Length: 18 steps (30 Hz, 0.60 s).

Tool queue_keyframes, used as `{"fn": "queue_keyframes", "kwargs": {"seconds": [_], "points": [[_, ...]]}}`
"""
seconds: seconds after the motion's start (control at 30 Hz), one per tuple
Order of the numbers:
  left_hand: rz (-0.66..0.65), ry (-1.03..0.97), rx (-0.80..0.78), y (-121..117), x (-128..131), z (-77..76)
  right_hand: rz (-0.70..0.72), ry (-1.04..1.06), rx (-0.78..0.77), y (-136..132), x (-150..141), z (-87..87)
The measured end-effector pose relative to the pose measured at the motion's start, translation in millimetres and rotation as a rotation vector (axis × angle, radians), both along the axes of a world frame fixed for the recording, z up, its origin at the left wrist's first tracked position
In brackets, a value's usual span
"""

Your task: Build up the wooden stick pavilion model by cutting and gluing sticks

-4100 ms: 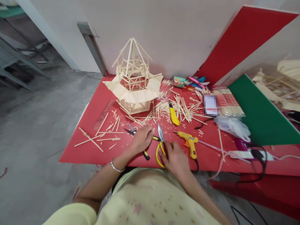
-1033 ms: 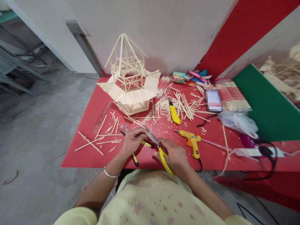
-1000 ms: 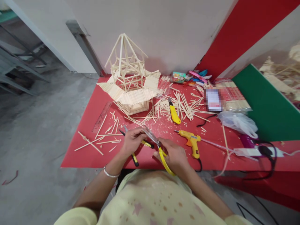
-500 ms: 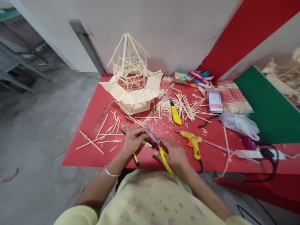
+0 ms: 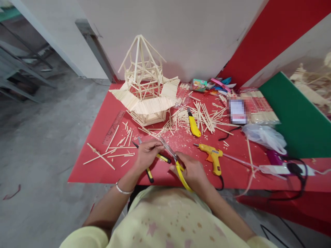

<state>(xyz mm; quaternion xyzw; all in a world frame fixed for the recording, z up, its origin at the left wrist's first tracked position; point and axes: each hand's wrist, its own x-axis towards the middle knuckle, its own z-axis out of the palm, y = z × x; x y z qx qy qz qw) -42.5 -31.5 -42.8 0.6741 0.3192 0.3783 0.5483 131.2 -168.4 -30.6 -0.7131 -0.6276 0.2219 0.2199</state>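
Observation:
My right hand (image 5: pixel 192 168) is closed on the yellow handles of a pair of scissors (image 5: pixel 180 172). Their blades point up and left, reaching the fingertips of my left hand (image 5: pixel 148 154). That left hand is pinched; whatever lies between the fingers is too small to make out. Beneath it, partly covered, are pliers (image 5: pixel 149 175) with black and yellow grips. Farther back stands a tower-like model (image 5: pixel 147 86) built of thin wooden sticks, with a slatted skirt roof and an open frame on top. A yellow utility knife (image 5: pixel 193 126) lies on loose sticks (image 5: pixel 204 117).
A yellow glue gun (image 5: pixel 212 156) lies right of my right hand, its cord hanging over the red table's (image 5: pixel 85 170) front edge. A clear ruler (image 5: pixel 113 127) and cut sticks (image 5: pixel 100 156) lie left. A plastic bag (image 5: pixel 265 136), phone-like object (image 5: pixel 237 112) and power strip (image 5: pixel 276 169) are right.
Since the oldest frame, the scissors have risen and turned leftward to my left fingers, which have gone from stretched to pinched. Over the last second the left fingertips shift only slightly.

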Motion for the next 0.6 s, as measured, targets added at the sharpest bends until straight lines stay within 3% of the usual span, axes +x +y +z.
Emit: {"fn": "queue_keyframes", "kwargs": {"seconds": [0.23, 0.47, 0.6], "points": [[-0.082, 0.021, 0.043, 5.5, -2.5, 3.8, 0.014, -0.123, -0.015, 4.6, 2.4, 13.8], [-0.091, 0.053, 0.059, 3.7, -3.1, 6.6, -0.008, 0.066, -0.019, -1.9, -0.8, 2.7], [-0.132, 0.059, 0.023, 5.8, -3.1, 7.8, 0.005, 0.026, 0.016, -0.9, 1.0, 1.1]]}}
